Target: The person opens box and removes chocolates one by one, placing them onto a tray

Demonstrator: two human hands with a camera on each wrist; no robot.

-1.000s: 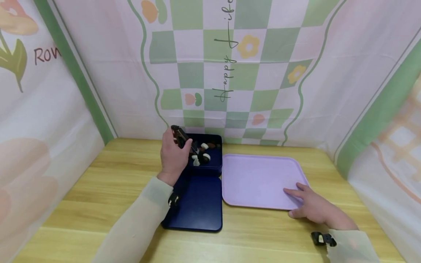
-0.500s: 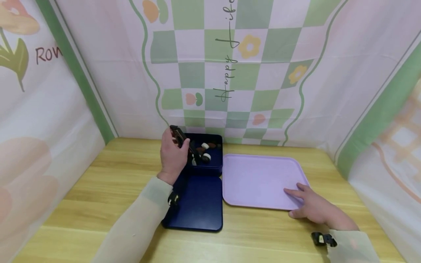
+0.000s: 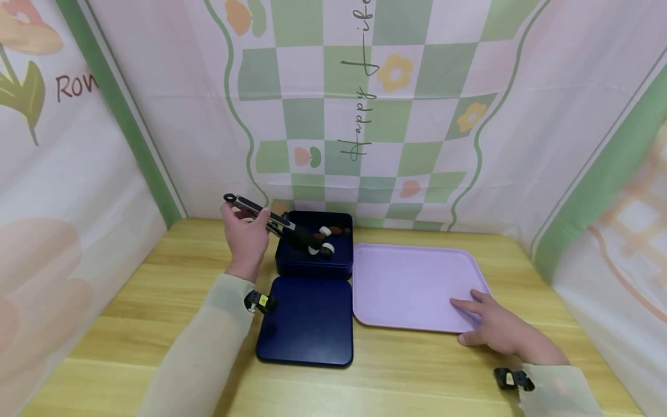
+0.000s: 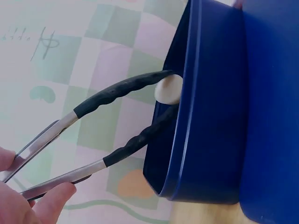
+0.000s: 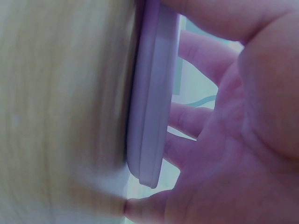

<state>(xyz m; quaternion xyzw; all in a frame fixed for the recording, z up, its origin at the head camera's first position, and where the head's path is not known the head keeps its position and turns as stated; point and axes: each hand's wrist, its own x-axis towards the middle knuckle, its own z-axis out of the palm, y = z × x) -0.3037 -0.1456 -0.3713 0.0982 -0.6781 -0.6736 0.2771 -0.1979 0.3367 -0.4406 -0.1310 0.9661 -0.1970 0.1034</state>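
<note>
- At the far left, a pale printed cloth (image 3: pixel 41 191) hangs beside the wood-grain table (image 3: pixel 130 289).
- A light left sleeve (image 3: pixel 193 347) reaches in over the table, with a black wrist device (image 3: pixel 257 301) near its cuff.
- The left hand (image 3: pixel 245 234) is clamped on the tongs (image 3: pixel 260 214), thumb on one arm and fingers on the other.
- The tongs slant down to the right, their ring end above the hand and their dark tips inside the box. Their arms stand apart, with a white round piece (image 4: pixel 169 89) between the tips; whether they squeeze it, I cannot tell.
- The dark blue box (image 3: pixel 312 269) stands near the back of the table, holding more small white, brown and dark pieces (image 3: pixel 336 230).
- A flat dark blue panel (image 3: pixel 307 324) lies on the near side of the box.
- Behind, a backdrop (image 3: pixel 385 121) shows green and white checks.
- A pale purple tray (image 3: pixel 406 284) lies flat just right of the box and panel.
- The right hand (image 3: pixel 492 324) rests at the tray's near right corner, fingers spread apart, fingertips over the tray and thumb by its near edge.
- A second light sleeve (image 3: pixel 560 388) lies at the far right.
</note>
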